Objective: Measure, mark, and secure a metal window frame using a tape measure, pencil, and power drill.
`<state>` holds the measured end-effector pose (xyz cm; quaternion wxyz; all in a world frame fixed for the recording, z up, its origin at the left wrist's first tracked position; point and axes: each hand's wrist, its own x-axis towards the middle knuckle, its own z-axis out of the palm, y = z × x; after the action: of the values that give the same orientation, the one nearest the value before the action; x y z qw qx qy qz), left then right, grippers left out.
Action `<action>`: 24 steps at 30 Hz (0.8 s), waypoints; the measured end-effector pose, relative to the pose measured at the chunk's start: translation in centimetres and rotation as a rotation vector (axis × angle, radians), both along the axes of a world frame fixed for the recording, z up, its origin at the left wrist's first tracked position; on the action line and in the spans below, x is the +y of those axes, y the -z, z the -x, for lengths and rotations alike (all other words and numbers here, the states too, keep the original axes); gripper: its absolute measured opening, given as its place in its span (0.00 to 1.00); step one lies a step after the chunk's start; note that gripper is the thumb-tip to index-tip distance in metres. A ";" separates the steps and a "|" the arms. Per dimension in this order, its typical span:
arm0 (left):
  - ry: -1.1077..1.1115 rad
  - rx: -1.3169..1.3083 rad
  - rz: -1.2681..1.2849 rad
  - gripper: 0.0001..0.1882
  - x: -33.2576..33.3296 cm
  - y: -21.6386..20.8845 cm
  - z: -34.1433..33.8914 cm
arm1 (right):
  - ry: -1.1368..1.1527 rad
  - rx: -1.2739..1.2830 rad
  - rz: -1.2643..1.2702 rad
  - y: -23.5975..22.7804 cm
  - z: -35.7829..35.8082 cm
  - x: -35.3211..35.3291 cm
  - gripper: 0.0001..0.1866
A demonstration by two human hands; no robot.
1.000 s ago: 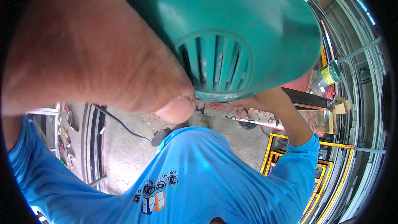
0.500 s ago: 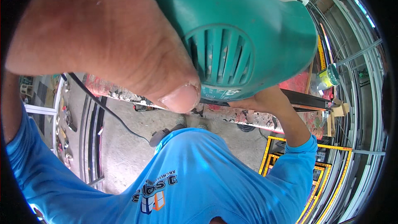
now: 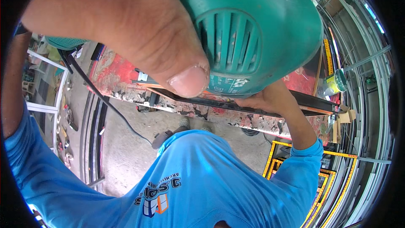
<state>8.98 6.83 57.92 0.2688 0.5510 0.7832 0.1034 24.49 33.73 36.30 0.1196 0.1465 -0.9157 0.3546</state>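
Close up, my left hand (image 3: pixel 114 29) is wrapped round a green power drill (image 3: pixel 270 38) with a slotted vent on its body. The thumb presses along the near side, while most other fingers are out of sight. A black cable (image 3: pixel 101 97) hangs down from the drill's rear. Behind and below the tool, my right hand (image 3: pixel 272 99) grips a long black metal profile (image 3: pixel 312 103); the drill covers part of this hand. The profile lies along the near side of a worn red bench (image 3: pixel 114 69). The drill's front end cannot be seen.
Orange-yellow frames (image 3: pixel 312 150) lean at the lower right. A clear tub with a yellow label (image 3: pixel 335 83) and a torn cardboard box (image 3: pixel 346 116) sit at the bench's right end. Long metal bars (image 3: pixel 371 114) fill the right side; dark profiles (image 3: pixel 90 139) lie on the floor at left.
The drill and my left hand have shifted slightly up and to the right. More of the bench and black profile shows beneath them. My right hand stays at the profile.
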 end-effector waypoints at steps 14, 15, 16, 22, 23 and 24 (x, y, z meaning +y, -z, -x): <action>-0.015 0.070 -0.015 0.39 -1.0 -1.7 0.3 | 0.035 -0.054 0.096 0.4 0.2 -0.4 0.22; -0.021 0.080 -0.021 0.39 -1.2 -1.8 0.2 | 0.028 -0.050 0.100 0.5 0.1 -0.5 0.22; -0.024 0.093 -0.027 0.38 -1.3 -2.0 0.2 | 0.036 -0.053 0.045 0.6 0.1 -0.5 0.23; -0.055 0.189 -0.082 0.36 -1.4 -3.4 -0.4 | 0.103 -0.120 -0.013 1.2 -0.4 -0.7 0.28; -0.054 0.204 -0.091 0.36 -1.4 -3.4 -0.5 | 0.116 -0.163 0.002 1.3 -0.7 -0.7 0.28; -0.065 0.221 -0.103 0.36 -1.3 -3.6 -0.6 | 0.108 -0.168 0.027 1.4 -0.9 -0.8 0.29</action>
<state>9.54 5.49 61.47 0.1486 0.5467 0.8190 0.0910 25.40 32.98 34.93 0.0634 0.0649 -0.9242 0.3710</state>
